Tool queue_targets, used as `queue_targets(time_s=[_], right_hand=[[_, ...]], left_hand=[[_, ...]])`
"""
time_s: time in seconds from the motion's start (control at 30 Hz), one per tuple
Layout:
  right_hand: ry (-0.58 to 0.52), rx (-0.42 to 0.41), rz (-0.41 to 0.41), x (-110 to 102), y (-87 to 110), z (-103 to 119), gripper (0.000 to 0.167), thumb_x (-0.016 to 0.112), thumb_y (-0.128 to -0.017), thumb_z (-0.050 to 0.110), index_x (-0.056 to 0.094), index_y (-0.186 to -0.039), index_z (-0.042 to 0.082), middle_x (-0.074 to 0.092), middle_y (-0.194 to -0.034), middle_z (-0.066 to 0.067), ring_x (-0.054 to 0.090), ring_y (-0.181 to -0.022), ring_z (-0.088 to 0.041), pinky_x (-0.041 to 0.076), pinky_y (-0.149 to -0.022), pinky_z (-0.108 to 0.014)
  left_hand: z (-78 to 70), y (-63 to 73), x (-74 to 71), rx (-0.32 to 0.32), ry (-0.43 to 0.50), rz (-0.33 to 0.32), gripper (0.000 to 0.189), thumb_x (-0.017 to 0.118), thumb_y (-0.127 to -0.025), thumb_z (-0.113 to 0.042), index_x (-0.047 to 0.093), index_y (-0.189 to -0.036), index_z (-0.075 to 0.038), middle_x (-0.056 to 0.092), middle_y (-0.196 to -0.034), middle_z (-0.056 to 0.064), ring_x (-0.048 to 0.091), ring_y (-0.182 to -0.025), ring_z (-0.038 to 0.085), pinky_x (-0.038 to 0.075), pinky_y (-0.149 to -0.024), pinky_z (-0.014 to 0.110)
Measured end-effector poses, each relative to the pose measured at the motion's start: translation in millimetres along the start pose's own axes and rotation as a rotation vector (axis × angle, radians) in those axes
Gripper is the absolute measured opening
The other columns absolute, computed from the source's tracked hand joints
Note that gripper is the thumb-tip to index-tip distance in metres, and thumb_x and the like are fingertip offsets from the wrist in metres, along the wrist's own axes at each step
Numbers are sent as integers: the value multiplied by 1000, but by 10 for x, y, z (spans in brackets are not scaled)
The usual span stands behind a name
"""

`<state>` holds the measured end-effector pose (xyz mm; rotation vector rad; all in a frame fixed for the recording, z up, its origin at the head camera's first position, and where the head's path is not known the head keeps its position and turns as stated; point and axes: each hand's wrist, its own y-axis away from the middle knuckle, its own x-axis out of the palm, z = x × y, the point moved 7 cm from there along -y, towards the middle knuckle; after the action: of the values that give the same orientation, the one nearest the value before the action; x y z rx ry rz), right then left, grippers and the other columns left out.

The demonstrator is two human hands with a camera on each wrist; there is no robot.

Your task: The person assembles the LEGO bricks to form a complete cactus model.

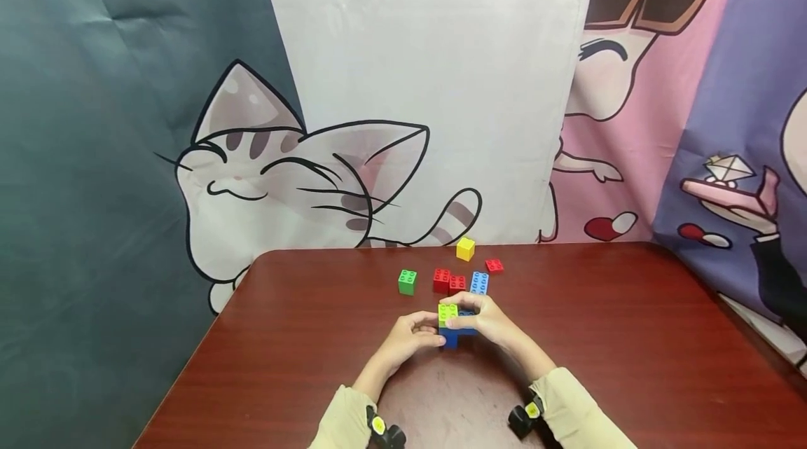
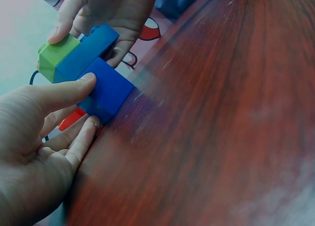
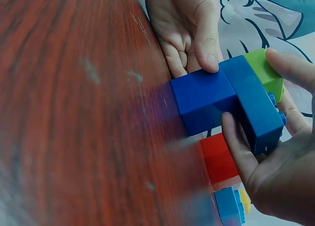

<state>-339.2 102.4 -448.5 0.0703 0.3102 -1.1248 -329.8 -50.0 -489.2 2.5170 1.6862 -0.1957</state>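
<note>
A stack of toy building bricks stands between the two hands near the middle of the table. At its bottom is a dark blue brick (image 3: 204, 100). A longer blue brick (image 3: 253, 103) lies across it and overhangs to the right, with a lime green brick (image 1: 447, 311) on top at the left end. My left hand (image 1: 403, 342) pinches the dark blue brick, thumb on its near side. With thumb at the lime green brick and a finger under the overhang, my right hand (image 1: 494, 324) holds the upper part.
Beyond the stack lie red bricks (image 1: 441, 280), a light blue brick (image 1: 479, 283) and a green brick (image 1: 407, 282). Farther back are a yellow brick (image 1: 465, 249) and a flat red brick (image 1: 494, 266). A printed cloth (image 1: 429, 50) hangs behind the wooden table (image 1: 284, 351).
</note>
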Motion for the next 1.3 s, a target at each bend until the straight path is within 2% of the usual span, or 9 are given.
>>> queue_targets(time_s=[0.37,0.6,0.8,0.93,1.13,1.2,1.3], right_hand=[[-26,33,12,-22,-7,-61,42,69,-87,22,63,-124,3,67,-114,-6,57,-104,-12,49,-89,-30],[-30,26,52,-24,10,-60,44,68,-89,21,60,-128,2,62,-121,-16,54,-107,-19,47,-91,-32],[-37,32,79,21,-11,-60,45,69,-89,23,59,-128,4,63,-119,-10,56,-106,-16,49,-90,-30],[-38,22,101,20,-6,-54,45,68,-90,22,58,-130,2,63,-124,-14,56,-108,-15,49,-91,-28],[37,19,126,-4,-16,-45,42,64,-93,27,58,-131,8,61,-128,-14,53,-115,-20,48,-94,-31],[91,15,112,-41,-14,-41,41,61,-95,29,58,-131,9,61,-128,-15,54,-116,-22,49,-94,-33],[123,51,69,-119,-6,-64,41,57,-97,32,59,-131,8,60,-132,-15,54,-118,-24,49,-96,-41]], left_hand=[[-36,-6,11,0,0,4,48,74,-84,-14,60,-127,2,67,-119,17,63,-96,12,55,-85,28],[-23,-23,18,5,1,2,47,75,-83,-14,62,-126,1,68,-117,16,63,-95,11,55,-84,27],[-27,1,-5,21,3,2,45,74,-83,-12,62,-124,3,68,-117,18,61,-91,8,53,-81,22],[-40,9,3,29,-3,7,46,74,-83,-13,62,-124,4,68,-118,18,61,-91,7,52,-80,20],[-37,19,-18,23,-11,-6,46,74,-83,-14,62,-124,3,68,-117,18,61,-93,8,52,-81,21],[-31,15,-15,21,-11,-7,46,74,-83,-14,62,-124,3,68,-118,18,61,-93,9,53,-81,22],[-23,6,-6,17,-13,-6,47,74,-83,-13,61,-125,4,67,-118,18,62,-94,10,54,-83,25]])
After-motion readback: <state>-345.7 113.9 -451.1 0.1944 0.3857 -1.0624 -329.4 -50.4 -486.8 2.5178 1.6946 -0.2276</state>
